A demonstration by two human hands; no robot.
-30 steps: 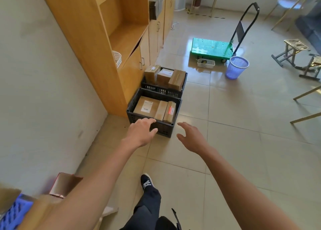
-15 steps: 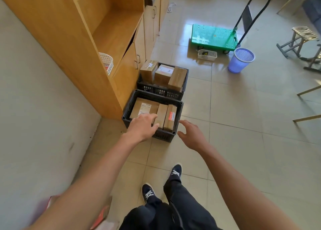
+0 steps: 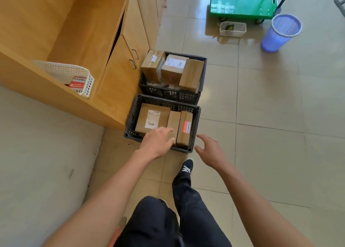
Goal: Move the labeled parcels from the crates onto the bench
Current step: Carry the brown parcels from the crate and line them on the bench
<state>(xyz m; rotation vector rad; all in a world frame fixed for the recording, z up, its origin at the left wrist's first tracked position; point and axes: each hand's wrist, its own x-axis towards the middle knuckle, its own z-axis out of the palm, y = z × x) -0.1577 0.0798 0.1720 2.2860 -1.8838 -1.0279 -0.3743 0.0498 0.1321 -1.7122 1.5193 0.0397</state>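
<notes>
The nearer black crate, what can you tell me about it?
The nearer black crate is dark plastic with lattice walls, sitting on the tiled floor beside the wooden cabinet, close against a second crate behind. It holds three brown cardboard parcels: one flat with a white label, two on edge, one red-labelled. The left hand reaches over its near rim.

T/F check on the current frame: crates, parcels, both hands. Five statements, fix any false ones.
1. Two black crates sit by the cabinet: near crate, far crate. True.
2. The right hand grips a parcel. False: it is open, outside the near crate.
3. The left hand reaches over the near crate, fingers extended. True.
4. The near crate holds one parcel. False: three.
5. The red-labelled parcel is rightmost in the near crate. True.
</notes>
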